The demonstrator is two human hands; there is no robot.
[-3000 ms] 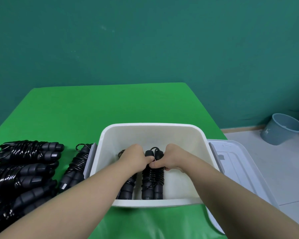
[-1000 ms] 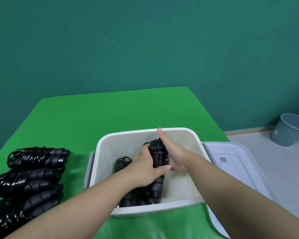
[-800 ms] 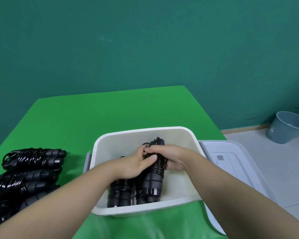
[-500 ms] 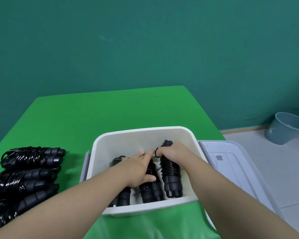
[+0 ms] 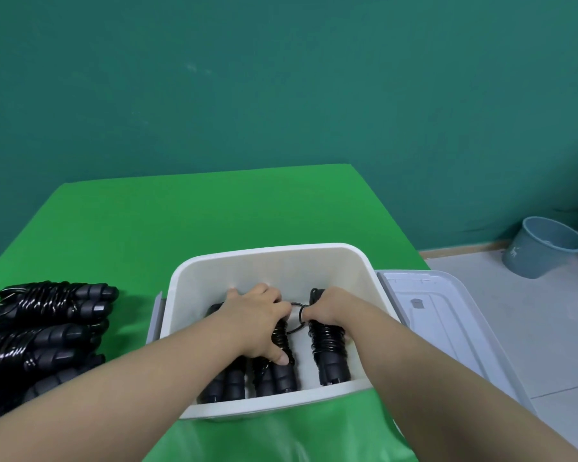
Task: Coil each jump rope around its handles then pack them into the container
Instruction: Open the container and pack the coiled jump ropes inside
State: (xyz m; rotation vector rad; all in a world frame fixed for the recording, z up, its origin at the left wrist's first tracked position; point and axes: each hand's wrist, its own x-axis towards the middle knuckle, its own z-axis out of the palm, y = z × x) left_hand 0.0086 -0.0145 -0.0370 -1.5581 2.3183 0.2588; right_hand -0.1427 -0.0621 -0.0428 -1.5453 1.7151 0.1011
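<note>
Three coiled jump ropes are lying side by side in the white container (image 5: 267, 261) at the lower centre of the frame, handles pointing toward you. You are pressing your left hand (image 5: 252, 320) down over the left bundle (image 5: 222, 383) and the middle bundle (image 5: 277, 371), fingers loosely spread across their tops and the thumb lying along the middle one. Your right hand (image 5: 327, 306) is gripping the upper end of the right bundle (image 5: 329, 355), fingers curled around it, with a small loop of cord (image 5: 297, 316) sticking out between your two hands.

Judging by the layout, you are settling the third rope into its row, so packing is under way but far from finished. A pile of coiled ropes (image 5: 44, 331) is waiting on the green surface (image 5: 197, 211) at the lower left of the frame, several bundles deep; the exact count cannot be told. The container's lid (image 5: 447, 328) is lying open-side up at the lower right, just beside the container.

No brand or readable writing is showing on the ropes, container or lid. The grey bucket (image 5: 541, 248) on the floor at the right edge carries a small pale mark, too small to read.
</note>
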